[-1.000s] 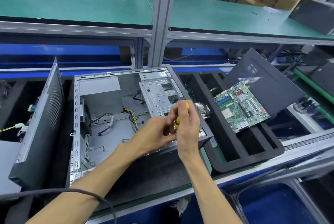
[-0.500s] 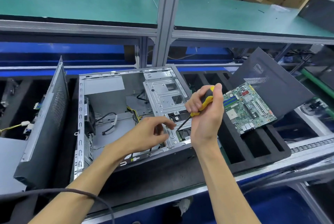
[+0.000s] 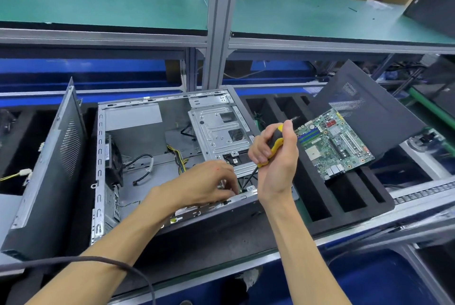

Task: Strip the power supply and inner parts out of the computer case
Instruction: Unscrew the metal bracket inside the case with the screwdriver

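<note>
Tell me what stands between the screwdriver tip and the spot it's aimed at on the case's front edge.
Nothing visible blocks it. The right hand grips the screwdriver, whose shaft runs down to the near edge of the computer case. The left hand has its fingertips right beside the tip there, which hides the exact contact point.

right hand [image 3: 275, 159] grips screwdriver [image 3: 273, 147] over case [image 3: 138, 157].
</note>
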### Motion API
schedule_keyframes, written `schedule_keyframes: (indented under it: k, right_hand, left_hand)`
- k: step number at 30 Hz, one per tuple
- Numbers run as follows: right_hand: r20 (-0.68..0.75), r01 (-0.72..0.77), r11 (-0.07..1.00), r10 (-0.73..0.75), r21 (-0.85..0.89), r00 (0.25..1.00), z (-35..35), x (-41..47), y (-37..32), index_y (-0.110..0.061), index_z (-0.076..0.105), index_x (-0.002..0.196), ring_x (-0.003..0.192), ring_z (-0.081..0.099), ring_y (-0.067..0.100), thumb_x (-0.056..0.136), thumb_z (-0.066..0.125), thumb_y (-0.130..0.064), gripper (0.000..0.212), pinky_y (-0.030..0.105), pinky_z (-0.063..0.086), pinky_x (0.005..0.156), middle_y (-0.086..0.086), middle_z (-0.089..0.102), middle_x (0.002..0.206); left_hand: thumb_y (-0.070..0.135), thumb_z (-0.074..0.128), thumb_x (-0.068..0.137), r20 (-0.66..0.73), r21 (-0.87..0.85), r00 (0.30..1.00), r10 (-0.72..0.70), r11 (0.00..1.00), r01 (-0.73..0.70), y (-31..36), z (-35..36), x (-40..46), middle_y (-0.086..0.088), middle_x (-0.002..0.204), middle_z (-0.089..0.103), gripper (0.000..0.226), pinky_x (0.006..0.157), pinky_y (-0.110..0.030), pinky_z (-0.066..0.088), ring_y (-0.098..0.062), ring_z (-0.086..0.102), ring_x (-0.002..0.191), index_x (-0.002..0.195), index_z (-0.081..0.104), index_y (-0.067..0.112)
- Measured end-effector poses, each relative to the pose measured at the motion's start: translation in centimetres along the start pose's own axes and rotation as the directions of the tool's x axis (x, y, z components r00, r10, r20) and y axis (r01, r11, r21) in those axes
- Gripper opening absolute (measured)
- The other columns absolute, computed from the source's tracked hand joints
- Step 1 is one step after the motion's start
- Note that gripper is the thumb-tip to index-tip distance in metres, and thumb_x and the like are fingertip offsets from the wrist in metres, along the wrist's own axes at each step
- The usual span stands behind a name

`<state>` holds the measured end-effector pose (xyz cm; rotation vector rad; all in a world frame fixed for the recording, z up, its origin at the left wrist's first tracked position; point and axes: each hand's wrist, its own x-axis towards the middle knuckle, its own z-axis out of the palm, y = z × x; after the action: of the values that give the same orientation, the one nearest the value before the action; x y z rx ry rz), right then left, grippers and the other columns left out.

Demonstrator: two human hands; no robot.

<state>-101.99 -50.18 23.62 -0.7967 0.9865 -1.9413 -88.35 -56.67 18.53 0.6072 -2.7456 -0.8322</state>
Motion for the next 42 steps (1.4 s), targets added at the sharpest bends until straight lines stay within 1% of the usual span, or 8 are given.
schedule_keyframes:
  k: [13,16,19,25,29,33,36,42]
  right_hand:
    - [-0.036,-0.007,0.999,0.009,0.053,0.999,-1.6,0.3,-0.8,-0.021,0.052,0.067,0.048,0.023,0.014,0.093,0.049,-0.050,0.040,0.023,0.027,0.045,-0.004,0.029,0.054]
    - [-0.046,-0.014,0.998,0.018,0.067,0.999,-1.9,0.5,-0.7,-0.021,0.052,0.068,0.048,0.023,0.014,0.093,0.050,-0.051,0.040,0.023,0.027,0.045,-0.004,0.029,0.055]
    - [-0.060,-0.021,0.998,0.025,0.065,0.998,-2.0,0.9,-0.6,-0.022,0.055,0.068,0.048,0.024,0.013,0.092,0.051,-0.053,0.040,0.023,0.028,0.045,-0.004,0.031,0.055]
    - [-0.056,-0.033,0.997,0.037,0.070,0.998,-2.1,1.9,-0.2,-0.021,0.053,0.068,0.048,0.024,0.015,0.094,0.049,-0.051,0.040,0.024,0.028,0.045,-0.004,0.030,0.055]
    - [-0.043,-0.047,0.995,0.050,0.087,0.998,-2.2,3.1,0.2,-0.021,0.054,0.069,0.048,0.024,0.015,0.094,0.049,-0.050,0.039,0.024,0.029,0.045,-0.004,0.030,0.055]
    - [-0.029,-0.066,0.994,0.069,0.091,0.997,-2.4,4.4,0.5,-0.021,0.053,0.068,0.049,0.023,0.015,0.094,0.049,-0.050,0.039,0.024,0.029,0.046,-0.002,0.029,0.056]
    - [-0.021,-0.083,0.991,0.085,0.103,0.996,-2.6,5.3,0.6,-0.020,0.052,0.069,0.049,0.022,0.015,0.094,0.049,-0.050,0.039,0.025,0.028,0.046,-0.001,0.027,0.057]
    - [-0.012,-0.096,0.988,0.098,0.118,0.995,-3.0,6.3,0.9,-0.019,0.052,0.069,0.049,0.022,0.015,0.093,0.050,-0.050,0.039,0.026,0.026,0.046,-0.002,0.029,0.056]
  left_hand:
    - [0.035,0.069,0.093,-0.029,-0.020,0.999,-0.044,0.999,0.043,-0.4,0.4,-0.2,0.015,0.088,0.062,0.011,0.080,-0.017,0.044,0.000,0.054,0.084,0.091,0.066,0.025]
    - [0.021,0.073,0.089,-0.134,-0.147,0.984,-0.119,0.984,0.099,-0.4,-0.1,-0.2,0.013,0.079,0.067,0.006,0.069,-0.014,0.046,-0.003,0.060,0.072,0.086,0.068,0.024]
    - [0.010,0.070,0.089,-0.262,-0.239,0.939,-0.221,0.958,0.159,-0.8,-1.0,0.0,0.016,0.085,0.071,0.014,0.073,-0.010,0.048,-0.002,0.065,0.079,0.097,0.075,0.021]
    - [0.006,0.059,0.098,-0.322,-0.191,0.887,-0.330,0.941,0.281,-2.5,-1.6,1.3,0.011,0.101,0.070,0.020,0.085,-0.014,0.049,0.001,0.063,0.093,0.104,0.075,0.017]
    - [0.014,0.062,0.098,-0.370,-0.163,0.849,-0.376,0.927,0.339,-3.3,-1.2,2.1,0.010,0.099,0.069,0.011,0.077,-0.004,0.042,0.007,0.059,0.090,0.104,0.070,0.019]
    - [0.011,0.068,0.094,-0.487,-0.200,0.784,-0.385,0.923,0.329,-3.6,-1.2,2.8,0.008,0.092,0.069,0.008,0.077,-0.009,0.047,0.001,0.062,0.083,0.097,0.073,0.017]
    - [0.007,0.070,0.092,-0.516,-0.176,0.783,-0.347,0.938,0.299,-3.8,-1.3,3.4,0.002,0.093,0.063,0.008,0.075,-0.012,0.047,-0.007,0.060,0.078,0.094,0.075,0.013]
    - [0.007,0.072,0.090,-0.482,-0.054,0.818,-0.314,0.943,0.330,-4.4,-0.9,4.1,0.006,0.092,0.066,0.010,0.081,-0.018,0.045,-0.008,0.058,0.084,0.097,0.074,0.014]
